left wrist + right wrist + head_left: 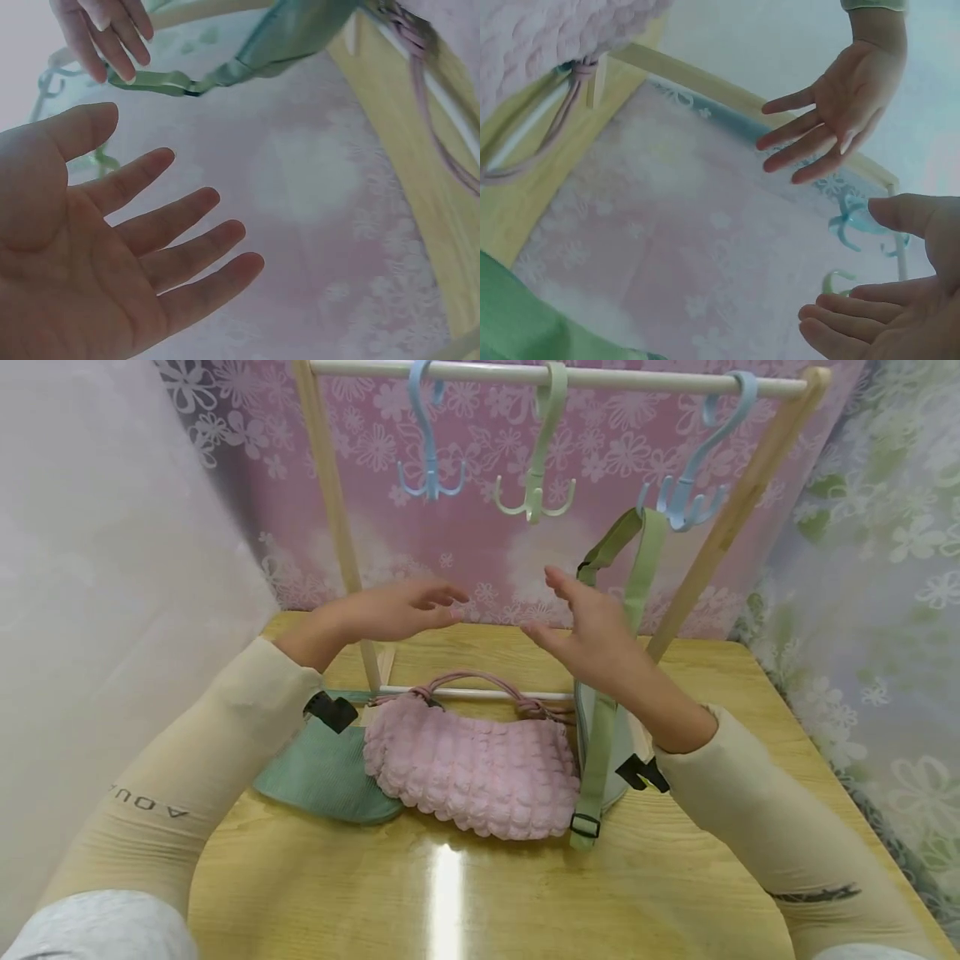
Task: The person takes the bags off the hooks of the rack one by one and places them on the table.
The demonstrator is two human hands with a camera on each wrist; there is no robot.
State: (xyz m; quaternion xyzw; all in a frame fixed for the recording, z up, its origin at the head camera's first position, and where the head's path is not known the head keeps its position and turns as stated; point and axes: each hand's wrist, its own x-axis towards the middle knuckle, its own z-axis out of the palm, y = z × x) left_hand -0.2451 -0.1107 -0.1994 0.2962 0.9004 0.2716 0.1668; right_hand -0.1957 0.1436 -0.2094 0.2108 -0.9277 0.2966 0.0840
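My left hand is raised above the pink bag, fingers spread and holding nothing; the left wrist view shows its bare palm. Opposite it, my right hand is also raised and empty, beside a green strap. That strap loops up to the right blue hook and belongs to a pale green bag, partly hidden by my right forearm. Between my arms lies a pink puffy handbag with a thin knotted handle. A flat green ribbed bag lies to its left, partly under it.
A rack with a white rail and wooden legs stands on the wooden table. From the rail hang another blue hook and a green hook. Floral cloth closes off the back.
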